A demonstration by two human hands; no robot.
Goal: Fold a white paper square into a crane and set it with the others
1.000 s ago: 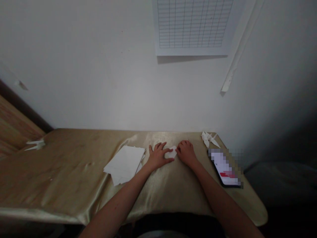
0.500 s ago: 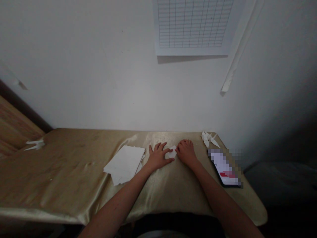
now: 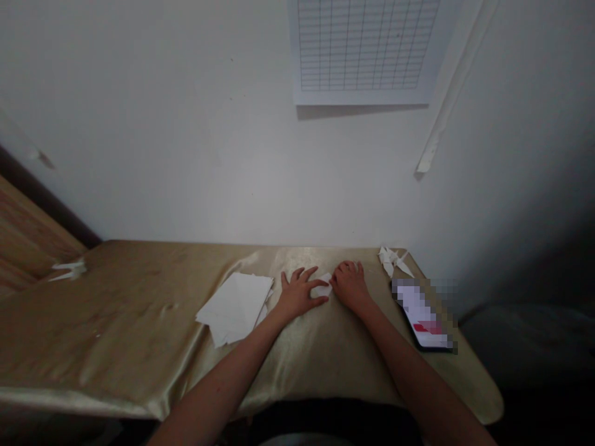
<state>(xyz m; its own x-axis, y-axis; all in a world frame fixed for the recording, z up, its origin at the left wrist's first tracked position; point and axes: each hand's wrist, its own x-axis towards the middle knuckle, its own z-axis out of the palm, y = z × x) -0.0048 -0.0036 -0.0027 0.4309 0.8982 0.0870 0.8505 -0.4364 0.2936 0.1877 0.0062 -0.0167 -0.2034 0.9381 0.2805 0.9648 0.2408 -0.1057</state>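
Note:
A small folded piece of white paper [image 3: 323, 287] lies on the gold tablecloth between my hands. My left hand [image 3: 298, 293] rests on its left side with fingers spread; the thumb and index finger reach to the paper's left part. At the right edge of the paper, my right hand [image 3: 349, 284] has its fingers curled and close together, thumb and index finger gripping that edge. Part of the paper is covered by my fingers. Left of my left hand is a loose stack of white paper sheets [image 3: 237, 303].
Folded paper cranes [image 3: 394, 261] sit at the far right corner, above a phone [image 3: 425, 322] with a lit, partly blurred screen. Another white folded paper piece [image 3: 69, 269] is at the far left. Behind the table [image 3: 139, 322] rises a wall with a printed grid sheet [image 3: 362, 49].
The view has shifted very slightly. Both hands and the folded paper stay almost where they were, with the left index finger marginally lower over the paper.

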